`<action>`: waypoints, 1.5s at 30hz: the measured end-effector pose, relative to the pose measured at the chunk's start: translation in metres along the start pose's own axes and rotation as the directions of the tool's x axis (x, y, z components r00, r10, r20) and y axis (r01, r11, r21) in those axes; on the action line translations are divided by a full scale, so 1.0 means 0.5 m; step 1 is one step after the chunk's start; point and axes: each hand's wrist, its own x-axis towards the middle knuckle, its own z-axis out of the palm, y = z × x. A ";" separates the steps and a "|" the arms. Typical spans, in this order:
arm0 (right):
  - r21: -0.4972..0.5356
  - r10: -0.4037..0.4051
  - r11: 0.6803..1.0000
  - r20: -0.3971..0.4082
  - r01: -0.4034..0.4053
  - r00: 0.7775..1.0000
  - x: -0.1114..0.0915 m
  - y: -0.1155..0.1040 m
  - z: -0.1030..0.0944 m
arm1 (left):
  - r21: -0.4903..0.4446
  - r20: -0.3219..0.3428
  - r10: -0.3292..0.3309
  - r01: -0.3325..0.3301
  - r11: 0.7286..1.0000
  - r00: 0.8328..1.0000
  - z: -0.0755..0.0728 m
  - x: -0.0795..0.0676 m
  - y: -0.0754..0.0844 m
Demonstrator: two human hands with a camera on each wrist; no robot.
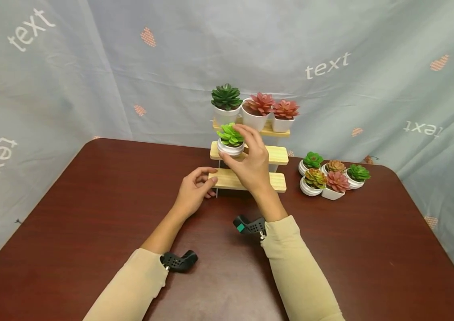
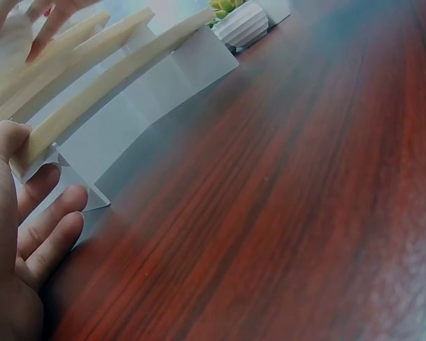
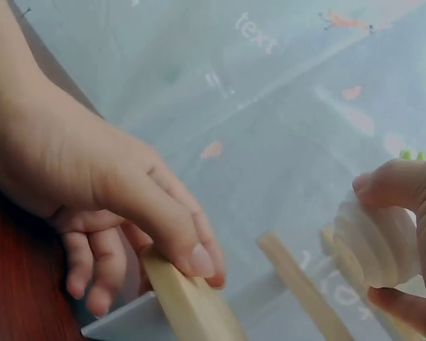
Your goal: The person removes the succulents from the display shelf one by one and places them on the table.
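A three-tier plant stand (image 1: 231, 179) with pale wooden shelves and clear side panels stands toward the back of the table. My right hand (image 1: 254, 164) grips a white ringed pot (image 3: 373, 238) with a bright green succulent (image 1: 231, 134), thumb on one side and fingers on the other. It holds the pot at the left end of the middle shelf (image 1: 278, 155). At the bottom shelf's left end, my left hand (image 1: 194, 192) pinches the board (image 3: 188, 302) between thumb and index finger. The other left fingers (image 2: 53, 245) curl loosely beside the clear panel.
On the top shelf stand a dark green succulent (image 1: 227, 97) and two reddish ones in white pots. Several small potted succulents (image 1: 333, 180) cluster on the table right of the stand. A grey curtain (image 1: 170, 67) with printed text hangs behind the dark red wooden table (image 1: 90, 214).
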 end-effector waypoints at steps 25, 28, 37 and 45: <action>-0.201 -0.078 0.979 -0.207 0.036 0.975 -0.105 0.056 -0.255 | 0.007 0.010 -0.007 0.007 1.000 1.000 -0.003 0.001 0.002; -0.236 -0.080 0.971 -0.223 0.026 0.972 -0.126 0.069 -0.284 | 0.009 0.012 -0.004 0.004 1.000 1.000 0.000 0.002 0.002; -0.281 -0.089 0.960 -0.316 -0.003 0.945 -0.174 0.112 -0.360 | 0.020 0.007 0.001 -0.001 1.000 1.000 0.004 0.004 -0.001; -0.326 -0.047 0.941 -0.394 -0.092 0.918 -0.193 0.107 -0.408 | 0.022 0.005 0.010 -0.010 1.000 1.000 0.003 0.003 -0.002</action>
